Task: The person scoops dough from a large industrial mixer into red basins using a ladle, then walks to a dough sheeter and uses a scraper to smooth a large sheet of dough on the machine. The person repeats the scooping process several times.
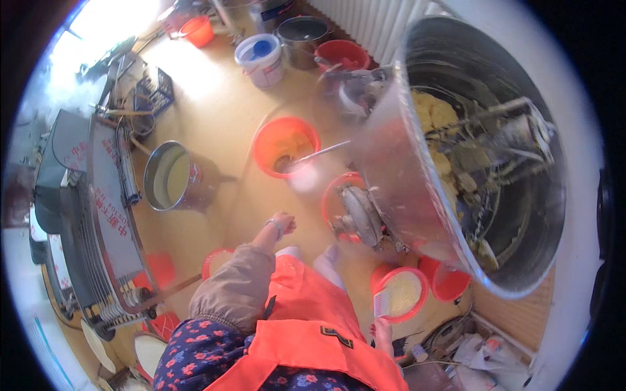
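Note:
My left hand (283,224) hangs in front of my orange-red apron with fingers curled in; nothing shows in it. A bracelet circles its wrist. Low on the right, my right hand (383,331) has its fingers at the rim of a red tub (425,301), seemingly gripping it; the thumb side is partly hidden. Pale yellow, grainy-looking stuff (402,293) fills the tub, and a white slatted piece (382,304) shows at its left edge. Above, a large tilted metal mixer bowl (417,163) holds yellow dough (435,114) around a coated wire beater (515,140).
An orange bucket (257,153) with a long-handled tool stands ahead, beside a metal pot (149,174) of pale liquid. Buckets, including a white one (266,72), line the back near a radiator (365,23). Machinery (117,208) stands left; bags (486,355) lie lower right.

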A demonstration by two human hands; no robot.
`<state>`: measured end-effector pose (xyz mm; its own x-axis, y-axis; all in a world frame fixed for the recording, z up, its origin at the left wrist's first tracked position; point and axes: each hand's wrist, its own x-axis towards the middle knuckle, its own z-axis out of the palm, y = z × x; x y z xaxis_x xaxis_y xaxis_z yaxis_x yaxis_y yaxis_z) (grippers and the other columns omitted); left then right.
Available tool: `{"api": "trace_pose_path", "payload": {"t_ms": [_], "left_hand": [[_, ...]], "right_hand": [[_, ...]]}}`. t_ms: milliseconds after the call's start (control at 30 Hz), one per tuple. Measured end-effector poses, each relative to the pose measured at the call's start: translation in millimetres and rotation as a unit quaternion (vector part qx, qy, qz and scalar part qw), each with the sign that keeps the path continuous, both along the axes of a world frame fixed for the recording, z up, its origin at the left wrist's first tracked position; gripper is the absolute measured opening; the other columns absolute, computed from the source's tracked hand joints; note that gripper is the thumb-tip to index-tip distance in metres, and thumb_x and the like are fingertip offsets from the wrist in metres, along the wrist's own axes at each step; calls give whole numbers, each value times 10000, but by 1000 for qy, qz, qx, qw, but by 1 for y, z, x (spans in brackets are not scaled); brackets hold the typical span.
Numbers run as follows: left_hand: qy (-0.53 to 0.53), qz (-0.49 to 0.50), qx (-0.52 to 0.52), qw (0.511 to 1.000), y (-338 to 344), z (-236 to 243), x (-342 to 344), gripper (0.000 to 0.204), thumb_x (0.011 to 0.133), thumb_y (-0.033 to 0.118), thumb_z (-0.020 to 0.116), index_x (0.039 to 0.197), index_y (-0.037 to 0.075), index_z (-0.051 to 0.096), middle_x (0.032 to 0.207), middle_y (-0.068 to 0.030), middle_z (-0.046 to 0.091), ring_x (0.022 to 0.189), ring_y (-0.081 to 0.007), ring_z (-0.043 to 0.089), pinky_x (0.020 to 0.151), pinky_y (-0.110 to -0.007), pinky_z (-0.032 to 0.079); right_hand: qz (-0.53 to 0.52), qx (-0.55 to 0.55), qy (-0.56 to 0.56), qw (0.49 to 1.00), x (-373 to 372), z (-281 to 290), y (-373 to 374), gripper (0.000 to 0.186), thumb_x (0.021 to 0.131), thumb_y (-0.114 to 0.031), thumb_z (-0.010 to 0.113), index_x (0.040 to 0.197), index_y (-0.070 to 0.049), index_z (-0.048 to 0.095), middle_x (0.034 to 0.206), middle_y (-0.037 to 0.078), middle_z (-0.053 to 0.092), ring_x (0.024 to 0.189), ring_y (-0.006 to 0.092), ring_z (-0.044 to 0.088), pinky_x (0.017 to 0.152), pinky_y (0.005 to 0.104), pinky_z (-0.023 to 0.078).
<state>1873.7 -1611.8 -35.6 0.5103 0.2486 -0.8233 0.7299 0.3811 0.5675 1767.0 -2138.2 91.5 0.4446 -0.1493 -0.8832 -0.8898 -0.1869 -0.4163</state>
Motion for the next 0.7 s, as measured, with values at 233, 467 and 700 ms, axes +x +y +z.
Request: {"api": "trace_pose_path", "payload": {"t_ms": [233, 467, 700], "left_hand": [[24, 177, -111, 978, 6, -40, 158, 237, 913, 276, 495, 981, 49, 504, 751, -57, 565, 551, -160, 568, 497, -302, 513], [0, 338, -281, 898, 11, -116, 305, 735, 852, 345, 609, 1384, 20, 221, 1376, -240, 321, 1214, -355, 419, 984, -425, 401], [-7, 377, -317, 870, 6, -164, 357, 452, 839, 344, 631, 1110, 37, 440, 1002, -143, 486, 738, -252, 561, 717, -384, 521]], "right_hand": [[91, 29, 52, 994, -3, 14, -2, 171, 877, -205, 510, 836, -52, 572, 696, 48, 574, 542, 132, 534, 482, 261, 433], [14, -90, 223, 971, -20, 35, 65, 155, 838, -134, 544, 920, -17, 602, 778, 83, 593, 664, 173, 595, 566, 294, 490], [93, -107, 180, 973, 39, -21, 156, 152, 837, -126, 547, 931, -19, 600, 774, 89, 590, 689, 176, 596, 580, 296, 489]]}}
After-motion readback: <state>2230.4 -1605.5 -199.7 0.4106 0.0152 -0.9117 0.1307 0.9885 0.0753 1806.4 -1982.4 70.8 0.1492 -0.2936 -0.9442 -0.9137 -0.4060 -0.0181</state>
